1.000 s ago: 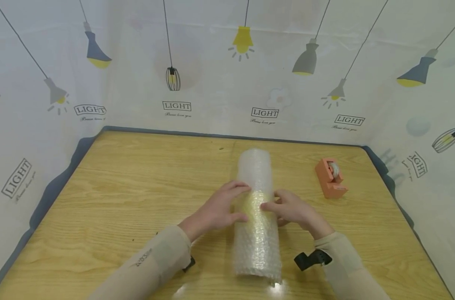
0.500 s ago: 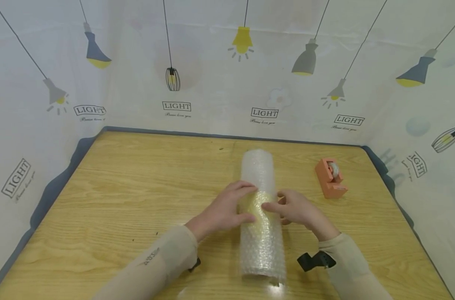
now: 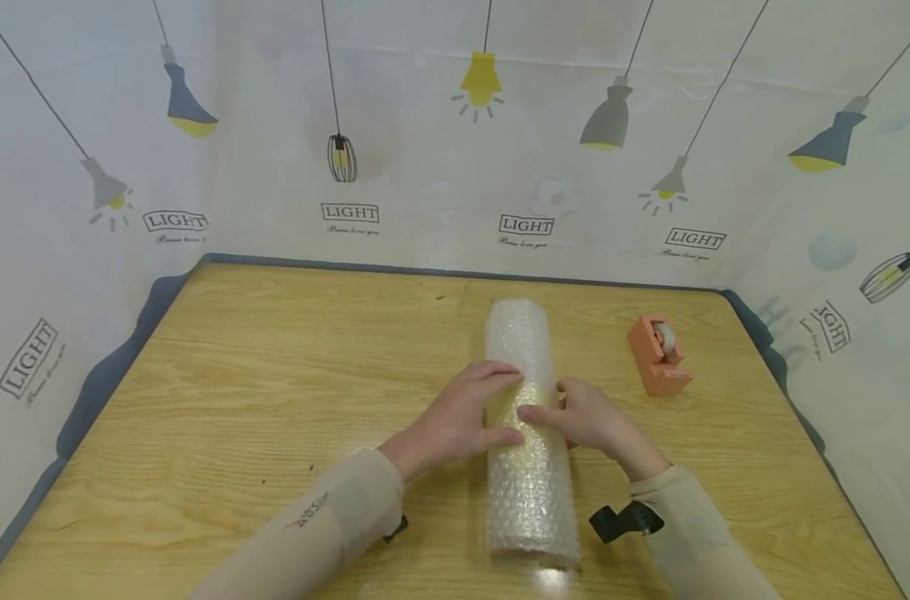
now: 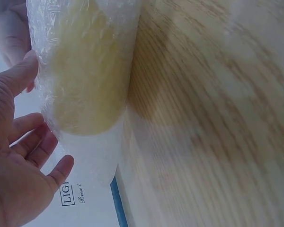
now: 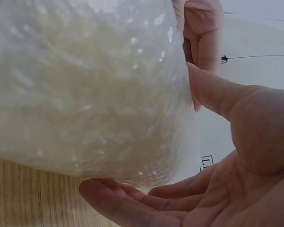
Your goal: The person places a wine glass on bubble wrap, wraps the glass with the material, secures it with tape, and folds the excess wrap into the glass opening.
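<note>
A long roll of bubble wrap (image 3: 533, 492) lies lengthwise on the wooden table, with something yellow and rounded showing through its middle. In the left wrist view the yellow shape (image 4: 87, 90) has a rounded end; its kind is hidden by the wrap. My left hand (image 3: 462, 414) rests on the roll's left side and top, fingers spread. My right hand (image 3: 593, 421) holds the right side, thumb over the top. Its fingers (image 5: 118, 203) curve under the roll's lower edge in the right wrist view.
An orange tape dispenser (image 3: 657, 358) with a roll of clear tape stands at the right rear of the table (image 3: 275, 358). A white curtain (image 3: 425, 108) printed with lamps encloses the back and sides. Dark straps (image 3: 626, 521) hang at the wrists.
The bubble wrap roll has shifted slightly to the right. My left hand has moved right with it, while the right hand stays in nearly the same place.
</note>
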`<state>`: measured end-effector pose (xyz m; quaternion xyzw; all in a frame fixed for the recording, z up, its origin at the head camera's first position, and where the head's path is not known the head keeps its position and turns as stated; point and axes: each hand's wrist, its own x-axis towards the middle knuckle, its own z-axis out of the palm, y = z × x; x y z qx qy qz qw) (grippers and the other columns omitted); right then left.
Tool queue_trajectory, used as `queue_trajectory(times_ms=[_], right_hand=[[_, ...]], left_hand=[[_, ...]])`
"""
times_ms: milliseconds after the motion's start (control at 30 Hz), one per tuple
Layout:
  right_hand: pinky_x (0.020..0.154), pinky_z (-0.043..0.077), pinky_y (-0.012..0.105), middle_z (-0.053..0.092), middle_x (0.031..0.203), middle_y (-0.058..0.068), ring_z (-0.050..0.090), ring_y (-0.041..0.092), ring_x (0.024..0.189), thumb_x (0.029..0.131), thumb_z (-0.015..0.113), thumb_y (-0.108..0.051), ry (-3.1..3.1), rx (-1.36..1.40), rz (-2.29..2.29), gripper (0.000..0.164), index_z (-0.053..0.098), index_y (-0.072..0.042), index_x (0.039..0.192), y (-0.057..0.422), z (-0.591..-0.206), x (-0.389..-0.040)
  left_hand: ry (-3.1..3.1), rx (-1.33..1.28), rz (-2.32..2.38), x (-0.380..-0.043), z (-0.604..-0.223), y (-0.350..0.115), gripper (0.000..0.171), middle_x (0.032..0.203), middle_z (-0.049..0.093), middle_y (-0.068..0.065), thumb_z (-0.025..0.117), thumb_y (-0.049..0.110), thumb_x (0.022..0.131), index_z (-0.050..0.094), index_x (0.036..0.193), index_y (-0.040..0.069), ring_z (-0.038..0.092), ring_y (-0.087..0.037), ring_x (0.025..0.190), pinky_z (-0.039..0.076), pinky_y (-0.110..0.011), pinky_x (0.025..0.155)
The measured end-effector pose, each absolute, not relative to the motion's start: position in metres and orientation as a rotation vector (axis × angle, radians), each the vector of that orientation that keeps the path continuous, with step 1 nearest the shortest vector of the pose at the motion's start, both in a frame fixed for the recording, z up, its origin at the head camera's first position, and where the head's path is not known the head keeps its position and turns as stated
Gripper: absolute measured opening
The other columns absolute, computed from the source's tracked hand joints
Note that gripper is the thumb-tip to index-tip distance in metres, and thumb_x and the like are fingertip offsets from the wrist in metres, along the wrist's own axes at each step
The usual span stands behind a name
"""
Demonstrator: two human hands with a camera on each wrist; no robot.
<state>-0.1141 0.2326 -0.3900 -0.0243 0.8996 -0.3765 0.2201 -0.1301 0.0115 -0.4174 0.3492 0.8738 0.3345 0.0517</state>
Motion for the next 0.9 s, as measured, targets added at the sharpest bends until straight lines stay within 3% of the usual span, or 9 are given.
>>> queue_trajectory(times_ms=[167, 400, 633, 900], right_hand=[[0.07, 0.062, 0.043, 0.067, 0.113, 0.027, 0.068, 0.025, 0.083, 0.095, 0.071, -0.051, 2.478, -0.07, -1.055, 0.087, 0.043, 0.019, 0.138, 0.233, -0.391, -0.114], [0.077, 0.064, 0.045, 0.066, 0.115, 0.026, 0.071, 0.026, 0.088, 0.098, 0.07, -0.042, 2.365, -0.041, -1.194, 0.075, 0.044, 0.016, 0.139, 0.235, -0.396, -0.114], [0.087, 0.061, 0.051, 0.059, 0.131, 0.034, 0.071, 0.032, 0.1, 0.1, 0.067, -0.043, 2.301, -0.036, -1.231, 0.092, 0.022, 0.017, 0.154, 0.236, -0.396, -0.115], [0.09, 0.061, 0.049, 0.06, 0.132, 0.032, 0.069, 0.033, 0.108, 0.104, 0.064, -0.033, 2.213, -0.083, -1.346, 0.075, 0.029, 0.01, 0.155, 0.233, -0.4, -0.118]], left_hand=[[2.654, 1.045, 0.996, -0.13, -0.415, 0.009, 0.083, 0.157, 0.047, -0.004, 0.084, 0.042, 0.085, 0.049, 0.153, 0.008, 0.04, -0.023, 0.147, 0.032, -0.04, 0.124], [2.632, 0.97, 0.976, -0.128, -0.412, 0.001, 0.095, 0.163, 0.04, -0.004, 0.086, 0.045, 0.079, 0.045, 0.156, 0.008, 0.036, -0.024, 0.15, 0.03, -0.042, 0.125], [2.615, 0.958, 1.004, -0.13, -0.414, -0.004, 0.099, 0.165, 0.037, -0.003, 0.087, 0.047, 0.077, 0.043, 0.157, 0.009, 0.034, -0.023, 0.152, 0.029, -0.043, 0.126], [2.627, 0.958, 1.032, -0.131, -0.418, -0.008, 0.103, 0.166, 0.035, -0.002, 0.089, 0.047, 0.075, 0.041, 0.158, 0.007, 0.032, -0.024, 0.153, 0.026, -0.044, 0.127]])
